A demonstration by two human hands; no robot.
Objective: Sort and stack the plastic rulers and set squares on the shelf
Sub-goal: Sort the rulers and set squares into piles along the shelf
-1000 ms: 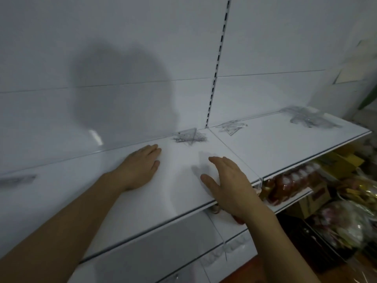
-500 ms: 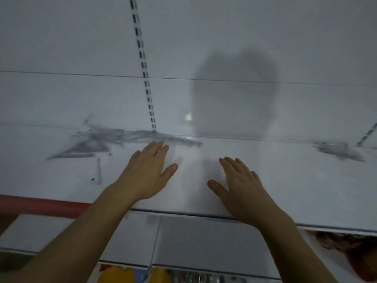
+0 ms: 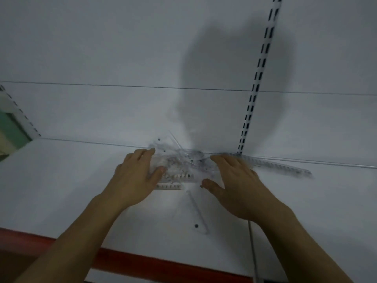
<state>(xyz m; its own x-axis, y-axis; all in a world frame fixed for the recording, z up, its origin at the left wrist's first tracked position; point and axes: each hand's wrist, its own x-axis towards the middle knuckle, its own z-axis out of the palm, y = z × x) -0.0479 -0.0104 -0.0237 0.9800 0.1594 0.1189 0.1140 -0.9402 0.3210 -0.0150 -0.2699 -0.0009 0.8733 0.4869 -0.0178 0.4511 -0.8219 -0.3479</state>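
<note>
A loose pile of clear plastic rulers and set squares (image 3: 183, 168) lies on the white shelf (image 3: 61, 190), against the back wall. My left hand (image 3: 135, 176) rests flat on the pile's left end, fingers spread. My right hand (image 3: 234, 180) lies flat on its right end, fingers apart. A long clear ruler (image 3: 283, 165) sticks out to the right from under my right hand. Another clear ruler (image 3: 196, 211) lies alone nearer the front edge, between my hands. The image is blurred, so single pieces in the pile are hard to tell apart.
A slotted upright rail (image 3: 257, 82) runs down the white back wall to the shelf. The shelf's front edge carries a red strip (image 3: 142, 260). A green and cream surface (image 3: 10, 129) shows at the far left.
The view has swung left along the shelf. Both hands have moved from the bare shelf onto the pile of rulers and set squares, one at each end.
</note>
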